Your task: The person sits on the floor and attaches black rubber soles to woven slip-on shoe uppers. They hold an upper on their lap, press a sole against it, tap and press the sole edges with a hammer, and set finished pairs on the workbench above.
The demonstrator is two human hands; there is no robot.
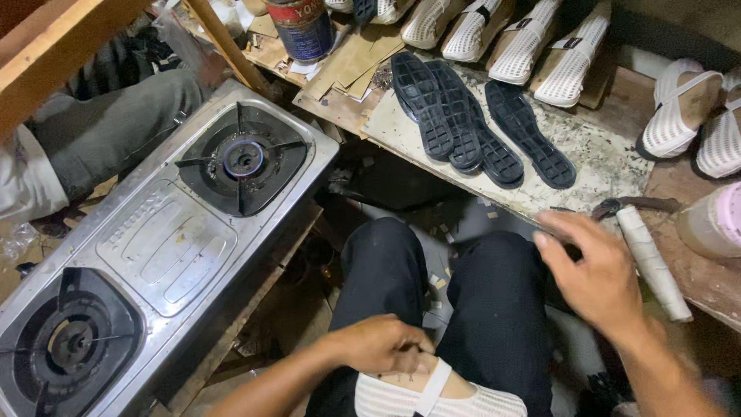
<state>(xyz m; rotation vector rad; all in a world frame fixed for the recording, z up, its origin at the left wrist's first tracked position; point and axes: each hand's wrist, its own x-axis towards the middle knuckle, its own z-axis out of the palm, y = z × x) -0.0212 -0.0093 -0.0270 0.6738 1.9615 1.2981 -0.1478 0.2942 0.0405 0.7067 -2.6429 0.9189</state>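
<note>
**Hand Positions at the Shoe Workstation**

The left hand (382, 345) sits at the lower centre of the frame, on the person's lap. Its grip is clamped on the top edge of a white mesh shoe upper (432, 395), which lies across the dark trousers at the bottom edge of the frame.

The right hand (598, 274) is at the right of the frame, above the right knee. Its fingers are spread apart and hold nothing. The fingertips are just beside the metal head of a hammer (648, 247), whose pale wrapped handle lies on the desk (602, 166) and slants toward the lower right.

Three black rubber soles (475, 123) lie tread-up on the desk in the upper centre, overlapping one another. A row of white mesh shoes (509, 35) stands behind them along the top edge. More white shoes (695, 116) rest at the upper right.

A two-burner steel gas stove (166, 239) occupies the left of the frame. A tin can (302, 29) stands at the top centre.
</note>
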